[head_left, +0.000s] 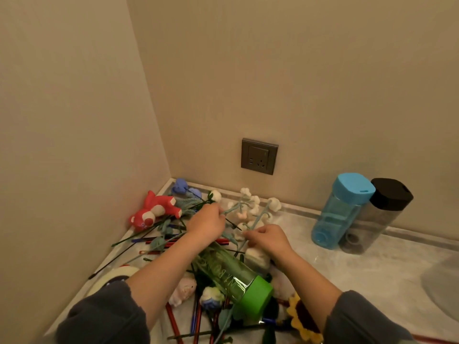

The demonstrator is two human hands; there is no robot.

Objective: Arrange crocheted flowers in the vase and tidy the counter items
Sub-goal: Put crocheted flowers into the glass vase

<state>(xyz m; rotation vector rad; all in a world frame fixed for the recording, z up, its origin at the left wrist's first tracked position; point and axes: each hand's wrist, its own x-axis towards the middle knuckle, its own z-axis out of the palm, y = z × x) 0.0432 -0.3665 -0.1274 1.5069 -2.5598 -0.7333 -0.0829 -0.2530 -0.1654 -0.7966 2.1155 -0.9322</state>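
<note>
Both hands are reaching into the tangle in the counter (360,274) corner. The left hand (206,225) is pinching the pale stem of a white bell sprig (246,201) - working it clear of the dark wire stems, by the look of it. The right hand (269,238) is curling its fingers round a second sprig (273,204) low on the stem, probably so the two don't snag. A green bottle (231,276) is lying on its side between the forearms, over more flowers and a sunflower (301,316). No proper vase is showing. A blue bottle (341,209) and a black-lidded bottle (375,217) are standing upright by the wall - well apart from the mess.
</note>
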